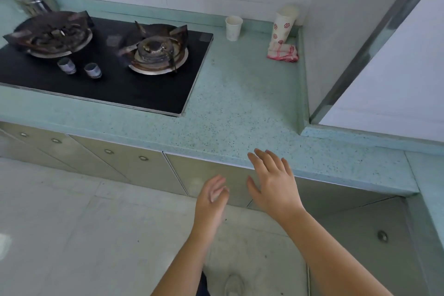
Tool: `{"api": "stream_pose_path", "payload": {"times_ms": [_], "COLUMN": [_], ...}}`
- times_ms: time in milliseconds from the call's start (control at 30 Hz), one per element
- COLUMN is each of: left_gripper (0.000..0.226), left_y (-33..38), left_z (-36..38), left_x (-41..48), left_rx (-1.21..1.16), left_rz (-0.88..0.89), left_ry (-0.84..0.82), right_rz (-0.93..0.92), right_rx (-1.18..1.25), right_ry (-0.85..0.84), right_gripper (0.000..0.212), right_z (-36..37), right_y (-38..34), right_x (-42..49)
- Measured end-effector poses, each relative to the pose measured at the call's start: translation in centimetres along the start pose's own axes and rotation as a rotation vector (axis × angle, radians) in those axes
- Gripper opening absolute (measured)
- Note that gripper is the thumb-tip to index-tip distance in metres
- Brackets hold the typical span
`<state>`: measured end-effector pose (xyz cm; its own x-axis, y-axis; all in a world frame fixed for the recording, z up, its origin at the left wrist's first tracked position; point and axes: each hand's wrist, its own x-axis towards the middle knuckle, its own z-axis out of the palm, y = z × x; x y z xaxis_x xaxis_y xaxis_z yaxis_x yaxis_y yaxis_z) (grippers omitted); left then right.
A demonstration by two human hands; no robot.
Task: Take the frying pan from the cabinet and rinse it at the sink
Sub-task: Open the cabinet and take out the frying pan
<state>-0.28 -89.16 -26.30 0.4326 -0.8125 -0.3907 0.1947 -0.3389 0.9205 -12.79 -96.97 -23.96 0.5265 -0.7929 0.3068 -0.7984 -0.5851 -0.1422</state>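
A: Neither grip is holding anything. The right hand (274,185) is spreading its fingers flat near the front edge of the speckled pale-green stone bench (240,103), and the left hand (212,196) is hanging loosely curled just below it, in front of the grey-beige flat cabinet door (206,175).

B: And the frying pan?

A: It isn't showing anywhere. I'm judging it is sitting behind one of these closed doors. No sink is showing either.

B: So the step in hand is opening the cabinet. How should that go?

A: That door has no knob I can make out, while the neighbouring doors are carrying small round metal knobs (143,158). I'd be feeling for the door's edge with the fingertips, pulling slowly, and keeping the other hand free for the pan.

B: Anything to mind?

A: The black glass gas hob (144,89) and the white paper cup (233,27) are sitting well apart from the hands, so they aren't in the way.
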Motion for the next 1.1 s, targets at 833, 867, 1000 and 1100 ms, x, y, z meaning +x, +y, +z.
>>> {"api": "stream_pose_path", "payload": {"times_ms": [833, 867, 1000, 1100], "left_gripper": [0.052, 0.049, 0.042, 0.043], "left_y": [-4.7, -4.7, -4.8, -4.8], "left_z": [3.2, 3.3, 3.6, 4.0], "left_x": [9.8, 9.9, 10.0, 10.2], "left_rx": [-0.753, -0.782, -0.899, -0.93], "left_rz": [-0.333, -0.332, -0.329, -0.332], "left_ry": [-0.046, -0.044, -0.039, -0.022], "right_rz": [0.055, 0.065, 0.101, 0.108], "right_rx": [0.204, 0.205, 0.207, 0.217], "right_ry": [0.163, 0.164, 0.153, 0.14], "right_gripper": [0.027, 0.027, 0.027, 0.026], "right_z": [12.0, 12.1, 12.3, 12.3], "right_y": [2.6, 2.5, 2.2, 2.1], "right_x": [3.3, 3.3, 3.2, 3.2]}}
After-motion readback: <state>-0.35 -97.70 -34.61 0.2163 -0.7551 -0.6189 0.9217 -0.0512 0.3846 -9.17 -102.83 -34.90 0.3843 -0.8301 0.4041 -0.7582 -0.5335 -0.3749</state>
